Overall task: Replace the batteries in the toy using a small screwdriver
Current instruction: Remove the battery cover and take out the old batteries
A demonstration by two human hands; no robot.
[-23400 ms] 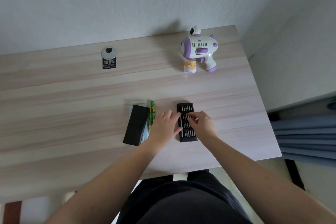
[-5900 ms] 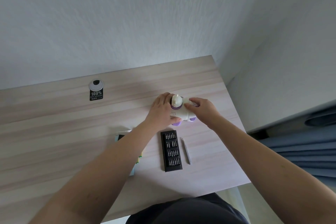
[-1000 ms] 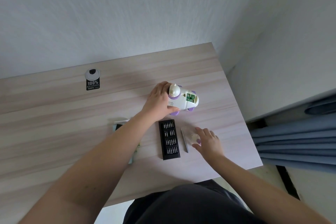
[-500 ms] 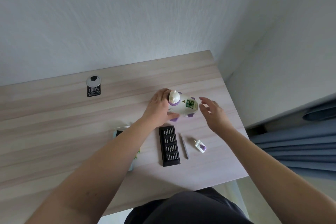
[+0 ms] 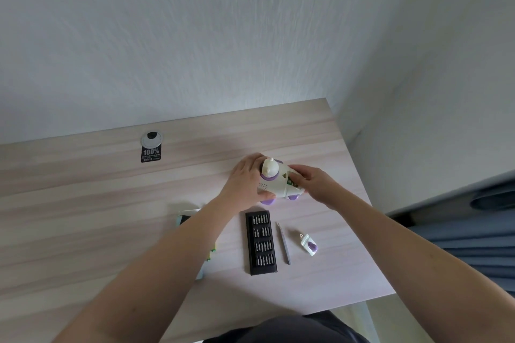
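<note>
Toy [image 5: 274,179] sits right of centre in the frame, on the wooden table [image 5: 83,203], its battery compartment open and facing right with green cells showing. Left hand [image 5: 246,182] is wrapped around the toy's left side, fingers curled on the body – a steadying hold. Right hand [image 5: 316,182], which half a second ago hovered open just off the toy, is now at the open compartment; fingertips are bunched at a green cell, but whether they actually pinch it cannot be told from this angle. The battery cover [image 5: 308,244], set down a second ago, lies lower right of centre, just beside the screwdriver [image 5: 283,243], itself next to the black bit case [image 5: 261,242]; neither tool is in hand. Judgement – unscrewing is finished, and the step in hand is pulling the old cells. Fresh batteries are probably the green items partly hidden behind the left forearm, lower centre, though too little shows to be sure
</note>
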